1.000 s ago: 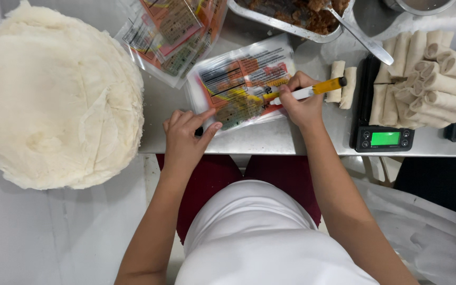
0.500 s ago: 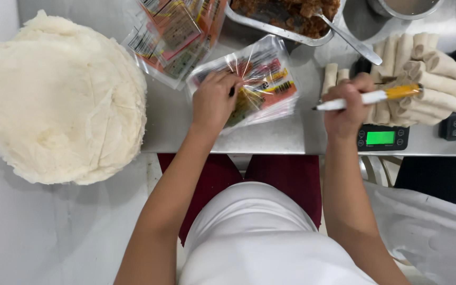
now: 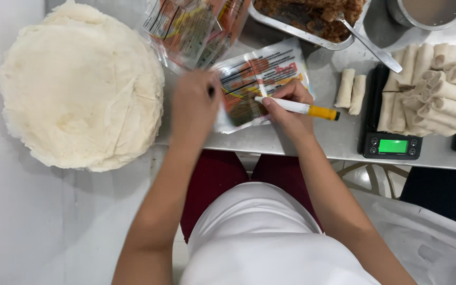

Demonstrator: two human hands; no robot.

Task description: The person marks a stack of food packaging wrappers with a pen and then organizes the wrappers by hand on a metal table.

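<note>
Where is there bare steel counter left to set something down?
A bare strip of counter runs along the near edge, between the printed packet under the right hand and the scale. The far side is crowded: filling tray, spoon, loose rolls.
</note>
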